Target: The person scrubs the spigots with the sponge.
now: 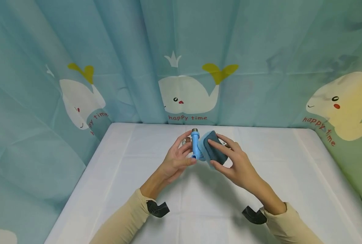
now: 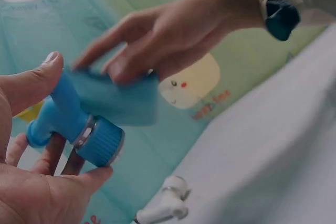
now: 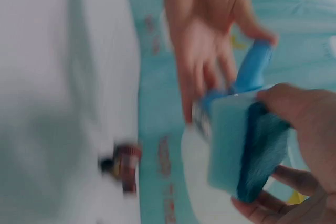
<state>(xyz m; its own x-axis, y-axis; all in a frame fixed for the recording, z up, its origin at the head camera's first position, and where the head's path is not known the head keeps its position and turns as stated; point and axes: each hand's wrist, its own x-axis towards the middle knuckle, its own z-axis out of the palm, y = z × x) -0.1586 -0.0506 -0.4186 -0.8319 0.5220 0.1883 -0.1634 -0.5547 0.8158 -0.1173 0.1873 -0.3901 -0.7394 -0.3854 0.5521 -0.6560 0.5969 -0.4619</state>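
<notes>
The left hand (image 1: 178, 161) holds a blue tap (image 1: 195, 144) between thumb and fingers, the right hand (image 1: 237, 166) grips a two-tone blue sponge (image 1: 214, 154); behind them hangs a whale-print curtain (image 1: 123, 61); beneath lies the white surface (image 1: 132, 189); above it, sponge and tap are held side by side; a white tap (image 2: 167, 204) and a blurred brown fitting (image 3: 127, 167) lie beyond.

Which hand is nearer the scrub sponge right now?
Your right hand: it grips the scrub sponge. The left hand is farther left, holding the blue tap.
</notes>
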